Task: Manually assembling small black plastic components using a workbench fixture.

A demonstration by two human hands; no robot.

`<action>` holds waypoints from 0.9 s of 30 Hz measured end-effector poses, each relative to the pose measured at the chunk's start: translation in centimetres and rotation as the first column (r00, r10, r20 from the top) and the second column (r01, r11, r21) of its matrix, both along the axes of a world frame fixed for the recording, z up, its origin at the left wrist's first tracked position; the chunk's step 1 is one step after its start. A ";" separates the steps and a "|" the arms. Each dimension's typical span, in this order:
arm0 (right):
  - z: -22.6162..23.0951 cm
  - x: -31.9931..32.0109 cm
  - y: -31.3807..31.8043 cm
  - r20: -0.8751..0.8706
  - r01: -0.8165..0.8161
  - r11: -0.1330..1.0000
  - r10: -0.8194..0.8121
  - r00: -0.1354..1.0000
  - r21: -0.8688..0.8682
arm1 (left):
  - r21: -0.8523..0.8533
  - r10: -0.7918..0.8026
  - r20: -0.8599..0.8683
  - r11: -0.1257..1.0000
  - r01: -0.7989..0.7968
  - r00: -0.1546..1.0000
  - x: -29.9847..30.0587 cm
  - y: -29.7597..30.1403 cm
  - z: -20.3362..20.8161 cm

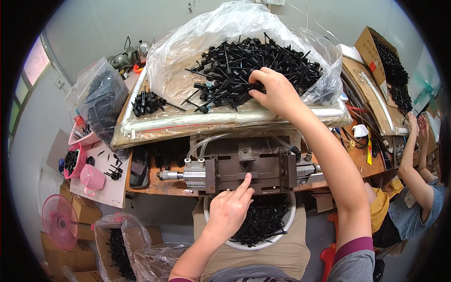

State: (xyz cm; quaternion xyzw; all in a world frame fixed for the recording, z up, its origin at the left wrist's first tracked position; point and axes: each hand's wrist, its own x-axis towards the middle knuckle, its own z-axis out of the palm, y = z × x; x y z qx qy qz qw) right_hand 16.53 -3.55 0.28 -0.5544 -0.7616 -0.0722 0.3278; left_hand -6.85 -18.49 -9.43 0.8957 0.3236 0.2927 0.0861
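My right hand (275,91) reaches over a heap of black plastic parts with thin stems (239,63). Its thumb and index finger close around one black part at the near side of the heap. The heap lies on a spread clear plastic bag (171,61). Closer to me, my left hand (228,211) points forward with its index fingertip on the middle of a dark metal clamping fixture (230,175). Its other fingers are curled, and I see nothing held in them. Air cylinders (194,176) flank the fixture. A white round basket (293,216) of black parts rests on my lap.
A white-edged raised board (197,121) carries the heap. At left are a phone (139,169), a pink cup (92,177), a pink fan (59,221) and a bag-lined box (105,232). On the right, a co-worker (418,197) works beside a carton (371,47).
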 end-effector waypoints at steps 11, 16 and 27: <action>0.8 2.9 -1.8 -0.427 0.018 0.973 -0.117 0.897 -0.228 | -0.036 0.006 -0.011 0.999 -0.006 1.000 -0.1 0.0 0.2; 2.4 3.7 -3.0 -0.703 -0.185 0.924 -0.113 0.702 -0.334 | -0.038 0.012 -0.020 0.999 -0.013 1.000 -0.2 0.0 0.0; 3.8 5.7 -5.9 -0.942 -0.215 0.971 -0.024 0.336 -0.101 | -0.039 -0.014 0.000 0.999 0.014 1.000 -0.2 0.0 0.2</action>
